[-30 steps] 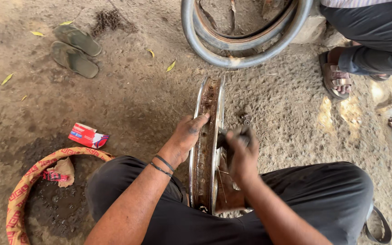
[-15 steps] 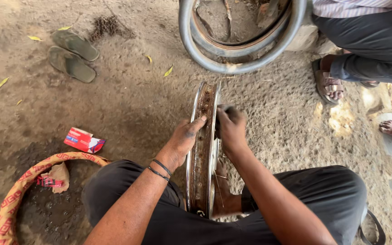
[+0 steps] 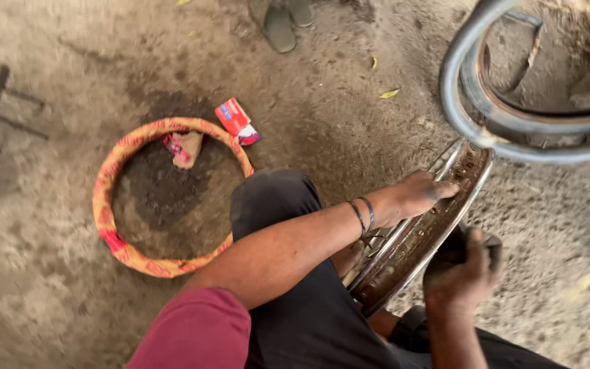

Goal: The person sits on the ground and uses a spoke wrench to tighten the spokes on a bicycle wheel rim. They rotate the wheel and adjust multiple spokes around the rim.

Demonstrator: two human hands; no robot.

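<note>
A rusty metal wheel rim (image 3: 423, 232) stands on edge between my knees on the dirt ground. My left hand (image 3: 419, 195) rests on the rim's upper edge, fingers spread over it, with thin bands on the wrist. Beside the rim's right side, my right hand (image 3: 462, 268) is closed around a small dark object that I cannot make out. I wear dark trousers and a maroon sleeve.
A yellow-and-red rubber ring (image 3: 146, 198) lies on the ground at left, with a crumpled wrapper (image 3: 184, 148) inside it and a small red packet (image 3: 237, 121) just beyond. A grey tyre with a rim (image 3: 513, 116) lies at upper right. Sandals (image 3: 280, 20) sit at the top.
The view has swung left and tilted, so the rim now sits at the right. My right hand has dropped from the rim's top to its side, holding a dark object.
</note>
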